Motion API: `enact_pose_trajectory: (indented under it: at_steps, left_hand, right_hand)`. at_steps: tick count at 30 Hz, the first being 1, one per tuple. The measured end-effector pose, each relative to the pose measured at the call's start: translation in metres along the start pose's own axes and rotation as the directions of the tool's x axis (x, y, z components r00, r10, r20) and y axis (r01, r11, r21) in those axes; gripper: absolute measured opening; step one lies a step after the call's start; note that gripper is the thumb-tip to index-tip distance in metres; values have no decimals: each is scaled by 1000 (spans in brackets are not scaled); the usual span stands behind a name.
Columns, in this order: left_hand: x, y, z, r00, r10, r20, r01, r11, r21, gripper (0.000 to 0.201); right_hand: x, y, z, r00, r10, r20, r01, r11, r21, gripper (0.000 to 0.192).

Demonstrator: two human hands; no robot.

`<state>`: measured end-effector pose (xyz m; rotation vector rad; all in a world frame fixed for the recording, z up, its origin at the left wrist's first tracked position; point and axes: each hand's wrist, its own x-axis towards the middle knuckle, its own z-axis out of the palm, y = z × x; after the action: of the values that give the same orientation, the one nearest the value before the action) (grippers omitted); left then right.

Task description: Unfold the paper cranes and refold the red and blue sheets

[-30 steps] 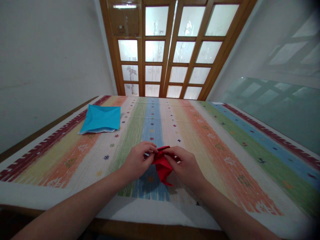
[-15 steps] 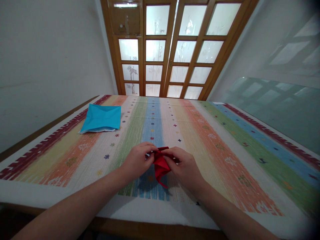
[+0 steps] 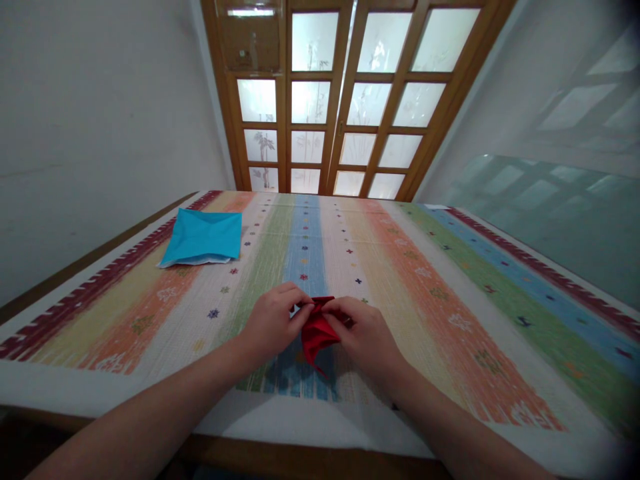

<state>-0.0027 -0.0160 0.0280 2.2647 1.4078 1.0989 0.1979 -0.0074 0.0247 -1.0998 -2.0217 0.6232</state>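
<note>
Red folded paper (image 3: 316, 333) pinched between both hands, directly between them and a shade below the fingertips, held just above the striped tablecloth (image 3: 425, 280) near its close edge. Long axis running from the pinched top edge, away from the body, down to a pointed tip aimed back toward the body and hanging free under the knuckles. Top edge clamped from both sides; lower point loose, touching neither palm as far as can be told. Left hand (image 3: 273, 323) closed on the paper's left upper corner, thumb and forefinger meeting at the fold, remaining fingers curled under, wrist low and forearm coming in at a slant from the near left. Right hand (image 3: 363, 332) closed on the right upper edge in the same pinch, knuckles up, covering part of the paper's right side, forearm angling in from the near right. Fingertips of the two hands nearly touching over the paper's top, neither hand clearly nearer to it than the other; both equally in contact. Whether the paper rests on the cloth or hangs slightly clear of it hard to tell, given the shadow beneath. Well apart, far to the left of the left hand and farther from the body, a blue paper sheet (image 3: 203, 237) lying flat on the cloth, untouched. Beyond everything, a wooden door with frosted panes (image 3: 345, 100).
</note>
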Motion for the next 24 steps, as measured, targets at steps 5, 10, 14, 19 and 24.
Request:
enact_pose_trajectory:
  at_steps: [5, 10, 14, 19, 24]
  left_hand:
    - [0, 0, 1, 1000, 4, 9, -4, 1000, -7, 12]
    - [0, -2, 2, 999, 31, 23, -31, 999, -10, 11]
    - [-1, -4, 1, 993, 108, 45, -109, 994, 17, 11]
    - [-1, -3, 1, 994, 103, 35, -103, 995, -5, 11]
    - [0, -5, 1, 998, 45, -38, -48, 996, -73, 13]
  right_hand:
    - [1, -3, -1, 1000, 19, 25, -18, 999, -31, 20]
    - [2, -3, -2, 998, 48, 44, -47, 998, -29, 19]
    - [2, -1, -3, 998, 53, 39, -52, 998, -24, 18]
    - [2, -3, -5, 999, 38, 29, -38, 999, 0, 17]
    - [1, -3, -5, 998, 49, 32, -51, 997, 65, 17]
